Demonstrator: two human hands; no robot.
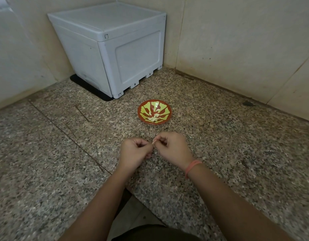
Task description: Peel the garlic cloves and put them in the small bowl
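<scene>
A small red bowl (154, 111) with a yellow-green pattern stands on the granite counter and holds several pale peeled garlic cloves (154, 117). In front of it, my left hand (135, 152) and my right hand (173, 147) meet fingertip to fingertip above the counter. Between them they pinch one small garlic clove (154, 141), mostly hidden by the fingers. Both hands have curled fingers. My right wrist wears a pink band.
A large white plastic box (115, 47) sits on a black mat in the back corner, against the tiled walls. The speckled counter (237, 136) spreads around the bowl. Its front edge has a notch near my body (132, 206).
</scene>
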